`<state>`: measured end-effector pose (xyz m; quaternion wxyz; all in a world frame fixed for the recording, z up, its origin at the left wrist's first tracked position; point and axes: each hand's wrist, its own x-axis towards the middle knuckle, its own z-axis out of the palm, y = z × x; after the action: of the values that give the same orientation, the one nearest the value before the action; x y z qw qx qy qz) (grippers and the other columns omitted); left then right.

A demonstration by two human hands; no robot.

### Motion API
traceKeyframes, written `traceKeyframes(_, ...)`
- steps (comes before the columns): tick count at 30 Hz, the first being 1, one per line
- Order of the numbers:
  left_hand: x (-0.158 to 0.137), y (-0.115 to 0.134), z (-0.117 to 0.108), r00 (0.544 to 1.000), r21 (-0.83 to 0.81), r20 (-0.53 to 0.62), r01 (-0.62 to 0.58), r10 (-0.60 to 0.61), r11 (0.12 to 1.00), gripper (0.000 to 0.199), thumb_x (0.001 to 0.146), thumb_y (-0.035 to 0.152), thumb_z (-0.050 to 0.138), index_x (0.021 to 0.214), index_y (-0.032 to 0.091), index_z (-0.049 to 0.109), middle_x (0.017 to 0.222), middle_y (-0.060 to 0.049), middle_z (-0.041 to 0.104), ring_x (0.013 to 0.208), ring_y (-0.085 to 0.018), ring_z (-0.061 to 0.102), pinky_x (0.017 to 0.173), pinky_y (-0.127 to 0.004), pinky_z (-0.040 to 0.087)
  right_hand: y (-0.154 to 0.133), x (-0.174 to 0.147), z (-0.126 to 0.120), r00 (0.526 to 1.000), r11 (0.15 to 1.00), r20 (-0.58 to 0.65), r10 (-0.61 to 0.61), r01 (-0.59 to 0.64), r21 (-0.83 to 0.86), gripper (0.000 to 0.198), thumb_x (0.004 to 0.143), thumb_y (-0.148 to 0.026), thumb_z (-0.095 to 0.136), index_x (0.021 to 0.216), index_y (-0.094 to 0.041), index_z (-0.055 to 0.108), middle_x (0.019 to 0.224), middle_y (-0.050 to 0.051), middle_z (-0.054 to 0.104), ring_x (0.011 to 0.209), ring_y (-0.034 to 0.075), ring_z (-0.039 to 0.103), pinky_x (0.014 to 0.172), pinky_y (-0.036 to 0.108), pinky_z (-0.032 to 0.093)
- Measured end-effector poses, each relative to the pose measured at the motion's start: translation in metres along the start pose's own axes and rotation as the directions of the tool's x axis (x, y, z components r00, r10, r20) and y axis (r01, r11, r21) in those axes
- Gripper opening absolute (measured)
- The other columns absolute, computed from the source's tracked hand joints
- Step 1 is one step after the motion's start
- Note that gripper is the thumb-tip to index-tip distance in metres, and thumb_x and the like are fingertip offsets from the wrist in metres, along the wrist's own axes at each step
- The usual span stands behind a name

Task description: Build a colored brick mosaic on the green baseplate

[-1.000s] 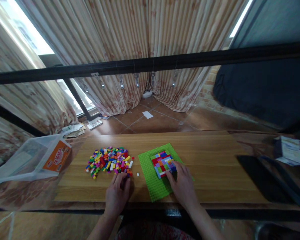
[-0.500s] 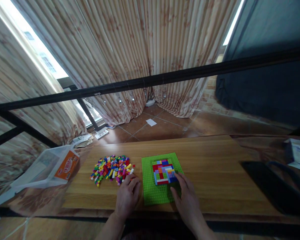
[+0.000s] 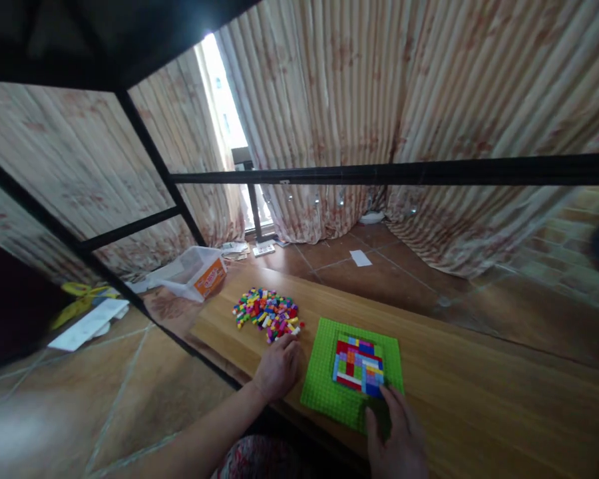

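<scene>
Green baseplate (image 3: 320,372) — right hand (image 3: 398,436), fingers apart, reaches the brick panel (image 3: 358,366); left hand (image 3: 279,368) curled, grip hidden.

My right fingers (image 3: 391,399) spread at a corner of the brick mosaic (image 3: 351,357) on the green baseplate (image 3: 319,386); my left fingers (image 3: 290,350) curl beside the loose bricks (image 3: 267,311).

The tabletop (image 3: 469,379) was brown wood with a visible grain, stretching from the far left to the near right. A loose heap of small multicoloured bricks (image 3: 264,309) lay on its left part, a single red brick (image 3: 302,324) just beside the heap's right edge. Right of these, apart from the heap, a green studded baseplate (image 3: 313,391) lay flat.
</scene>
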<state>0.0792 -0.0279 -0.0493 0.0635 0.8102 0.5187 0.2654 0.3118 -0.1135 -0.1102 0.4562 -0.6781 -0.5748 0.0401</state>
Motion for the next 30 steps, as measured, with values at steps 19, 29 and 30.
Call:
traceKeyframes(19,-0.003,-0.005,0.013,0.991,0.095,0.074,0.107,-0.114,0.99,0.021,0.086,0.008,0.044,0.093,0.015,0.062,0.106,-0.01,0.061,0.099,-0.019,0.056,0.091,-0.033,0.047,0.008,0.002,-0.01,0.995,0.992,0.057,-0.087,0.092,-0.087,0.061,0.092,-0.056,0.036,0.124,-0.009,0.057,0.121,0.024,0.06,0.11,0.036,0.056,0.091,0.051,0.046)
traceKeyframes(29,-0.001,-0.007,0.009,0.997,0.04,0.049,0.062,-0.064,0.997,0.018,0.084,0.009,0.045,0.088,0.015,0.062,0.102,-0.011,0.061,0.096,-0.021,0.057,0.088,-0.034,0.046,0.019,-0.019,-0.021,0.999,0.983,0.0,-0.053,0.052,-0.173,0.065,0.091,-0.06,0.032,0.123,-0.01,0.057,0.118,0.022,0.062,0.109,0.034,0.057,0.093,0.048,0.046)
traceKeyframes(30,-0.002,-0.007,0.009,0.997,0.032,0.041,0.063,-0.064,0.997,0.019,0.084,0.008,0.045,0.088,0.015,0.062,0.102,-0.011,0.061,0.096,-0.021,0.057,0.087,-0.034,0.047,0.019,-0.018,-0.022,0.999,0.983,0.003,-0.052,0.051,-0.174,0.065,0.091,-0.06,0.032,0.122,-0.01,0.057,0.117,0.022,0.062,0.108,0.034,0.058,0.092,0.048,0.046)
